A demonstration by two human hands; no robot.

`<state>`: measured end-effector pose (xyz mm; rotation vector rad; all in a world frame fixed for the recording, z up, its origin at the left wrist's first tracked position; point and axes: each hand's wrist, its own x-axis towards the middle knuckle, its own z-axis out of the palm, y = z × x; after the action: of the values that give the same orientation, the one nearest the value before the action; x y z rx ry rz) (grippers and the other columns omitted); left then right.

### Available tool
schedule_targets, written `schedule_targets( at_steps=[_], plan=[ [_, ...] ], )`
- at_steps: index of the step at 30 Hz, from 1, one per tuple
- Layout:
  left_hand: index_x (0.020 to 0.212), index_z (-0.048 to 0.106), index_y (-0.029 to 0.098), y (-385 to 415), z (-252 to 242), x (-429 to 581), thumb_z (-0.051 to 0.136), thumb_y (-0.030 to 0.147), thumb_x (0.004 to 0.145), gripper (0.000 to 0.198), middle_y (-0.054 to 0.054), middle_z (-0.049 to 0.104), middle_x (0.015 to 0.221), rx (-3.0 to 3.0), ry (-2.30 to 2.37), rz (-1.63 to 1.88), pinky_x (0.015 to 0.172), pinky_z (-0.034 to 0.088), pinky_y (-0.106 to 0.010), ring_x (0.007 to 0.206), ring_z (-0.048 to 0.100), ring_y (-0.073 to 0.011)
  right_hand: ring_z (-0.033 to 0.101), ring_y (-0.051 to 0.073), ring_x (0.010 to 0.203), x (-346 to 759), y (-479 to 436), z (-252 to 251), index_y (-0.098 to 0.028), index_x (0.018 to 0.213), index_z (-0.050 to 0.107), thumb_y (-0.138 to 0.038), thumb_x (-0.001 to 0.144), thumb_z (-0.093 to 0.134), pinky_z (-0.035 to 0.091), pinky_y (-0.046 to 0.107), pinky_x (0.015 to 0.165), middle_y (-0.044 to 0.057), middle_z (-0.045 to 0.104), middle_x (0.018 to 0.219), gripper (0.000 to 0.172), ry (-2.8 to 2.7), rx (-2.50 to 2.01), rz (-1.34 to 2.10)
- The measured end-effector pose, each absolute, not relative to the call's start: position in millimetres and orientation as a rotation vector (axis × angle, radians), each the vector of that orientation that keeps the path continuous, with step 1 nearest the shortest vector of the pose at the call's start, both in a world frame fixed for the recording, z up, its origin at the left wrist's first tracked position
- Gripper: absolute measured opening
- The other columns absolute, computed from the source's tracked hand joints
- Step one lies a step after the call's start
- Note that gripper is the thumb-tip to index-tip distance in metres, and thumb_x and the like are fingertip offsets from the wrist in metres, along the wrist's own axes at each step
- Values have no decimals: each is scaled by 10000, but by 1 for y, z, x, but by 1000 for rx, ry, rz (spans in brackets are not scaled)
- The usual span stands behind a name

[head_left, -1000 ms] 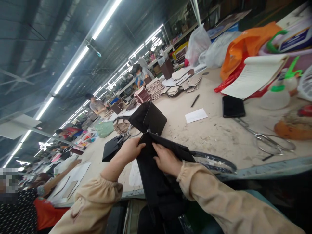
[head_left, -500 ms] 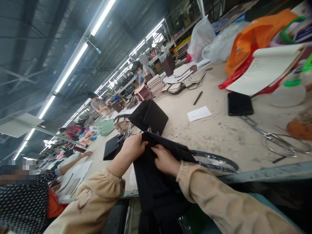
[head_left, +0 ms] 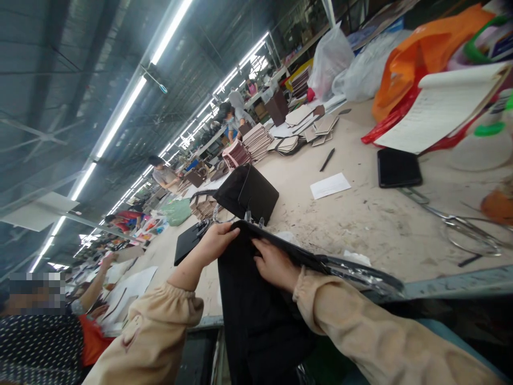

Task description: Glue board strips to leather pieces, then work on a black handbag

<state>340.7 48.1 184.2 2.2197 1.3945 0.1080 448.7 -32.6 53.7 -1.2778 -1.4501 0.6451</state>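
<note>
A black bag-like piece (head_left: 256, 315) hangs over the table's front edge, its upper rim at table height. My left hand (head_left: 216, 241) pinches the top left corner of that rim between thumb and fingers. Below the rim, my right hand (head_left: 276, 263) has its fingers closed on the black material, its fingertips partly hidden in the dark folds. A plastic-wrapped handle (head_left: 364, 275) lies to the right of the right hand. Just behind the rim stands a black box-shaped bag (head_left: 256, 193), and a flat black piece (head_left: 186, 243) lies beyond my left hand.
On the table (head_left: 385, 230) are a white card (head_left: 331, 186), a pen (head_left: 327, 160), a phone (head_left: 399, 168), scissors (head_left: 468, 230), an open notepad (head_left: 444, 107) and an orange bag (head_left: 425, 51). Stacked pieces (head_left: 256, 140) sit further back. A person in dotted clothing (head_left: 40, 342) works at the left.
My left hand has shifted slightly left along the rim's corner, and the rim looks straighter. The wrapped handle has moved a little right. The person at the left has raised an arm.
</note>
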Motion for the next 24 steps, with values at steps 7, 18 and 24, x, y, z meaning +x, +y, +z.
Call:
schedule_targets(
  at_steps=[7, 18, 24],
  plan=[
    [909, 587, 148, 42, 185, 341, 566, 425, 748, 321, -45, 657, 833, 2090, 1255, 173, 654, 477, -278, 732, 604, -169, 531, 226, 1118, 452, -30, 56, -110, 1293, 491, -116, 765, 497, 405, 353, 991, 139, 563, 1221, 528, -1440, -1291, 649],
    [610, 539, 190, 35, 186, 342, 490, 415, 808, 304, -8, 519, 537, 2966, 1764, -166, 523, 274, -264, 537, 497, -152, 564, 196, 1039, 447, -27, 49, -116, 1313, 465, -113, 777, 489, 448, 311, 928, 120, 545, 1243, 536, -1472, -1243, 621],
    [622, 539, 185, 34, 185, 345, 414, 335, 861, 309, -21, 530, 552, 3018, 1713, -171, 558, 290, -263, 545, 487, -142, 510, 189, 1138, 450, -33, 58, -119, 1315, 461, -63, 816, 404, 425, 313, 983, 122, 543, 1244, 505, -1567, -1131, 416]
  ],
)
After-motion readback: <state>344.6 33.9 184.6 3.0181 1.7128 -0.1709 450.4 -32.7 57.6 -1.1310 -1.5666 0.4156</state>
